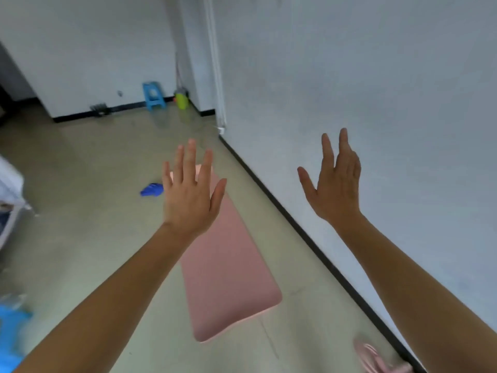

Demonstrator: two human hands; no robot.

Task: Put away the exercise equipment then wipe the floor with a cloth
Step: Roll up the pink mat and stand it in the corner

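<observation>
Both hands empty, fingers spread – left hand & right hand – so crouch at pink mat near end, roll tight & straight w/ even pressure.

Yoga mat flat on floor, centre frame, long axis running approx 6 to 12 o'clock, parallel to wall at 3 o'clock, near but not touching baseboard. Crumpled cloth on floor just left of mat's far end, approx 11 o'clock. Stool & bottle side by side vs far wall at 12 o'clock, bottle to the right, in corner. Slipper at 5 o'clock, beside baseboard. Left hand over mat's far end, right hand in front of the wall; both raised, spread, holding nothing.
</observation>
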